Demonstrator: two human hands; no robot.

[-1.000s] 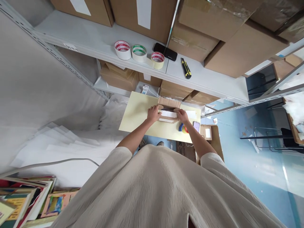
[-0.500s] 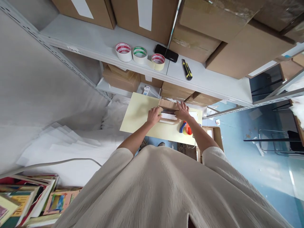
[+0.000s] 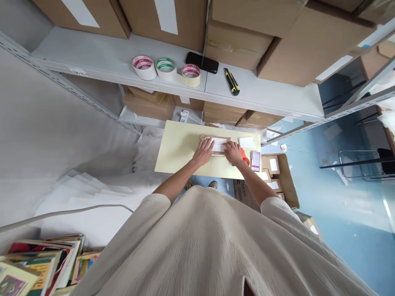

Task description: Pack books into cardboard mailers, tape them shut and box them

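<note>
A small cardboard box with white paper on its top lies on the pale yellow tabletop. My left hand rests flat over the box's left part, its fingers stretched out. Bent fingers of my right hand grip the right end of the box. Just right of that hand is a red-orange and blue tape dispenser, partly covered by the hand and forearm. White slips of paper and a phone with a lit screen lie farther right on the table.
On the metal shelf ahead are tape rolls, a black phone, a utility knife and large cartons. An open carton of small boxes stands right of the table. Books are stacked lower left.
The box's raised cardboard flap is now down, and white paper shows on top. My left hand has flattened over the box. The phone and paper slips on the right are now in fuller view.
</note>
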